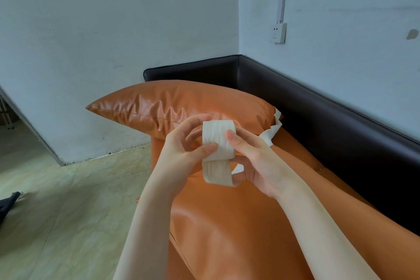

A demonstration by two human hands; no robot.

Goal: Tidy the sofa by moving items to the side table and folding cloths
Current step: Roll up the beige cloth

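A white roll of tissue paper is held above the orange sofa seat. My left hand grips its left end, thumb in front and fingers behind. My right hand holds the right side, thumb on the front of the roll. A loose strip of the paper hangs below the roll and loops over my right fingers. A longer torn tail trails off to the right behind my right hand.
An orange leather pillow lies on the sofa just beyond my hands. The sofa's dark backrest runs along the white wall and into the corner. A wall socket sits above. Tiled floor lies left, with a dark object at the edge.
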